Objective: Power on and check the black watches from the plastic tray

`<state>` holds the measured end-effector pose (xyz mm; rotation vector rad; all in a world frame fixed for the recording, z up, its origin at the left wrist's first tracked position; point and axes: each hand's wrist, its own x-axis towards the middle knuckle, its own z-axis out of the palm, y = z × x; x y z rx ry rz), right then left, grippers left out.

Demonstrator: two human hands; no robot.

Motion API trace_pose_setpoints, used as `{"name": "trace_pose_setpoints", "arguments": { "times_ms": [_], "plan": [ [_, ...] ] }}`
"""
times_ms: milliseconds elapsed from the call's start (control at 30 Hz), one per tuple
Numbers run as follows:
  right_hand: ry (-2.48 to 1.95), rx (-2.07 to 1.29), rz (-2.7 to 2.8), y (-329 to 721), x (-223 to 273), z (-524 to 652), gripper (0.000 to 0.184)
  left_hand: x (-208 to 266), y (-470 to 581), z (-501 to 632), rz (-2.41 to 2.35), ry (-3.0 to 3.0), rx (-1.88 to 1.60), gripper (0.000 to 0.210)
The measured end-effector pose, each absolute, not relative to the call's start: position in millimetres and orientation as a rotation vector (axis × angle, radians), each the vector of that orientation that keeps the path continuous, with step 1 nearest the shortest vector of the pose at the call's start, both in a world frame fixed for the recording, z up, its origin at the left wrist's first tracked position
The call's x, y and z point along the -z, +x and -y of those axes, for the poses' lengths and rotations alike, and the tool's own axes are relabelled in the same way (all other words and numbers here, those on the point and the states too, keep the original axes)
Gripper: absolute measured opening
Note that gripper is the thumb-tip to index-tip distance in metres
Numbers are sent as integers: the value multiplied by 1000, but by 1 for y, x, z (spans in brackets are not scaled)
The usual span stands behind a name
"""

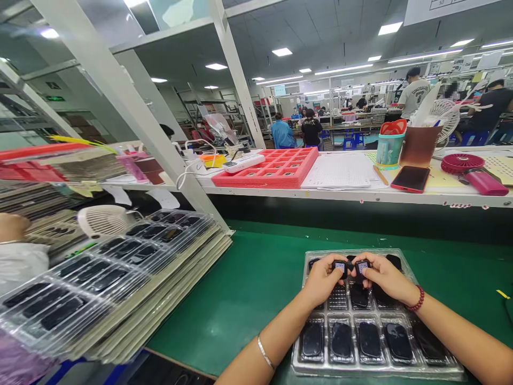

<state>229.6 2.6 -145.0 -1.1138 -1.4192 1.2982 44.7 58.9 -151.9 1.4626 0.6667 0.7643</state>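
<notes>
My left hand [324, 278] pinches a small black smartwatch-like device [340, 268] between thumb and fingers. A second such device [362, 266] is held the same way in my right hand [387, 280]. Both screens are lit with what looks like a QR code, and the two devices are side by side, almost touching. Beneath both hands lies a clear plastic tray [377, 370] with pockets. Dark rounded devices [341, 340] fill its front row. One pocket [337, 300] just below my left hand shows its bare ribbed bottom. My hands and forearms hide some other pockets.
Stacked trays [168, 305] with black devices stand on the left of the green table [240, 283], near a white fan [103, 220]. A shelf [340, 195] ahead carries a red foam tray [267, 182], papers, a phone [410, 178] and a handheld fan [487, 181]. Another person's arm [18, 256] shows far left.
</notes>
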Motion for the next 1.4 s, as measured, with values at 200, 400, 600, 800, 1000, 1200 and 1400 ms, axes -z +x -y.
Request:
{"name": "trace_pose_setpoints", "arguments": {
  "times_ms": [200, 400, 600, 800, 1000, 1200, 1400],
  "plan": [
    [-1110, -1293, 1425, 229, 145, -2, 25, 152, 44, -59, -665, 1486, -759, 24],
    [-1109, -1287, 1440, 230, 147, -3, 23, 152, 45, -58, -677, 1487, -760, 24],
    [-1111, -1293, 1450, 231, 148, -3, 24, 150, 45, -58, -682, 1479, -765, 23],
    [-1090, -1311, 1415, 230, 146, -3, 29, 147, 44, -57, -670, 1459, -767, 26],
    [-1115, -1273, 1432, 227, 145, -2, 21, 151, 44, -58, -665, 1468, -772, 27],
    [-1113, -1292, 1440, 228, 144, -2, 26, 159, 44, -60, -710, 1567, -826, 38],
    [-1151, -1280, 1421, 229, 147, -3, 20, 155, 42, -60, -740, 1513, -775, 30]
  ]
}}
